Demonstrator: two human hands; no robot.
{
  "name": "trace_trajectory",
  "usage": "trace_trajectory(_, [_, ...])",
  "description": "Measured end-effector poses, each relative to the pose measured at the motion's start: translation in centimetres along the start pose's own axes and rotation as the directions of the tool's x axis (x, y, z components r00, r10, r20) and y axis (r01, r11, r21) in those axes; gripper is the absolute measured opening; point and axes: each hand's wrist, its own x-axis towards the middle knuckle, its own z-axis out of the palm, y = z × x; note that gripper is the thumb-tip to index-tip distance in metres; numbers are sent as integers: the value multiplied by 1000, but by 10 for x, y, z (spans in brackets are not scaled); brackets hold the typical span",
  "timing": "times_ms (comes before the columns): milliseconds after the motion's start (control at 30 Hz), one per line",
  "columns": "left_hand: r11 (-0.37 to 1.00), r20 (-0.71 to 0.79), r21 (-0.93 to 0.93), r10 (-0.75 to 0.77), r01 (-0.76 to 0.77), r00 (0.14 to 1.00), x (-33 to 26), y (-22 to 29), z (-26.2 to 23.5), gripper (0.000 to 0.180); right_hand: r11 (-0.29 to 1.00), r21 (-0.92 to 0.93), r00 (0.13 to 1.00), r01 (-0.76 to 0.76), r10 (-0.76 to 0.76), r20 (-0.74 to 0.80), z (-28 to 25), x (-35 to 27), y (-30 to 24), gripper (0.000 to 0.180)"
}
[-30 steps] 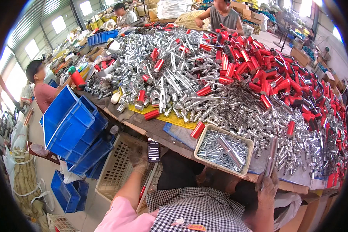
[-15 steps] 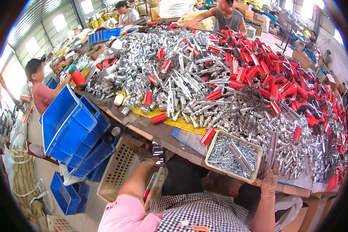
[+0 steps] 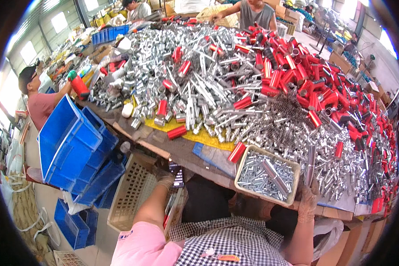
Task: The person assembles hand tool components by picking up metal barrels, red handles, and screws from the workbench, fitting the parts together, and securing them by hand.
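Observation:
My right hand (image 3: 307, 201), in a thin glove, closes around the lower end of an upright silver metal tube (image 3: 310, 166). Just left of it, a cream tray (image 3: 245, 191) of small silver bolts (image 3: 255, 175) sits at the table edge, with silver tubes (image 3: 275, 176) lying across the bolts. My left hand (image 3: 166, 178), also gloved, is down by the beige slatted crate (image 3: 127, 195). Right beside its fingers is a dark flat object with white print (image 3: 177, 174); whether I grip it is unclear, since those fingers are partly hidden.
Silver metal parts (image 3: 173, 62) and red tubes (image 3: 288, 66) heap the table. Stacked blue bins (image 3: 71, 133) stand at left, with more blue bins (image 3: 73, 224) on the floor. One person (image 3: 39, 99) works at the left, another (image 3: 257, 17) across the table.
The whole view has shifted slightly. The person at the left has moved a little. My right hand still holds the metal tube, and my left hand stays by the crate.

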Motion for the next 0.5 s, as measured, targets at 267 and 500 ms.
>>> trace_trajectory(267, [988,-414,-39,118,-147,902,-47,-56,31,56,994,62,996,89,-89,0,10,3,-2,55])
trace_trajectory(500, [974,-72,-15,224,-225,972,-119,8,-35,63,992,-100,996,80,-84,-39,-1,2,7,55])
